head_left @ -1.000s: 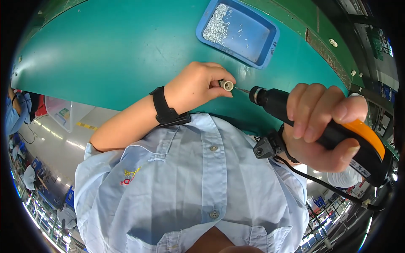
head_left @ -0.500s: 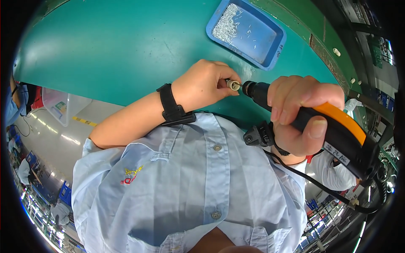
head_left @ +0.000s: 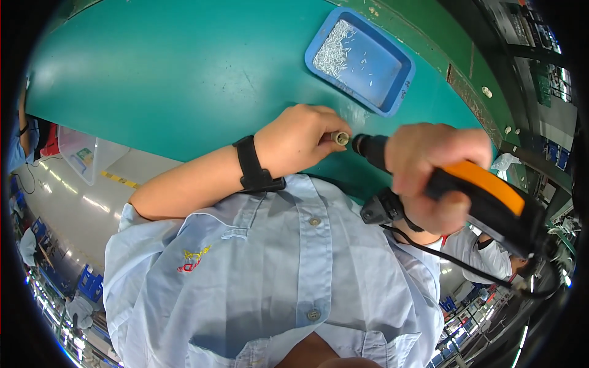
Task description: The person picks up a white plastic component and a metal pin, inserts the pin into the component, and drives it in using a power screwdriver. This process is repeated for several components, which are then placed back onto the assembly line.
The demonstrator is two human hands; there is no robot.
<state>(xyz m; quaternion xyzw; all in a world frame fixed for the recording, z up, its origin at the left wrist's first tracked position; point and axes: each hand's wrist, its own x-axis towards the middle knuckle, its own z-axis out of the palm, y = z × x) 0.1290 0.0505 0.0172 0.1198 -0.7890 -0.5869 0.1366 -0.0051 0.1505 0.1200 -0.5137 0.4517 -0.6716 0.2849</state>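
Observation:
My left hand (head_left: pixel 304 136) is closed around a small pale cylindrical fitting (head_left: pixel 341 138), its hollow end turned to the right. Small details inside the fitting are too fine to make out. My right hand (head_left: pixel 429 168) grips a black and orange corded electric screwdriver (head_left: pixel 485 190), its fingers wrapped round the body and slightly blurred. The tool's dark nose points left at the fitting, with a narrow gap between them. Beyond both hands lies a blue tray (head_left: pixel 400 92) holding many small silvery pins or screws (head_left: pixel 334 54), heaped at its left end.
The green tabletop (head_left: pixel 159 73) reaches away to the left, with a raised green metal edge (head_left: pixel 460 55) along the right. A black cable (head_left: pixel 454 260) hangs from the tool past my right forearm. A clear plastic bin (head_left: pixel 83 150) and another person's arm (head_left: pixel 24 126) are at the far left.
The screwdriver's tip has drawn slightly back from the fitting, and my right hand has shifted a little. The tray and my left hand appear slightly lower in the picture.

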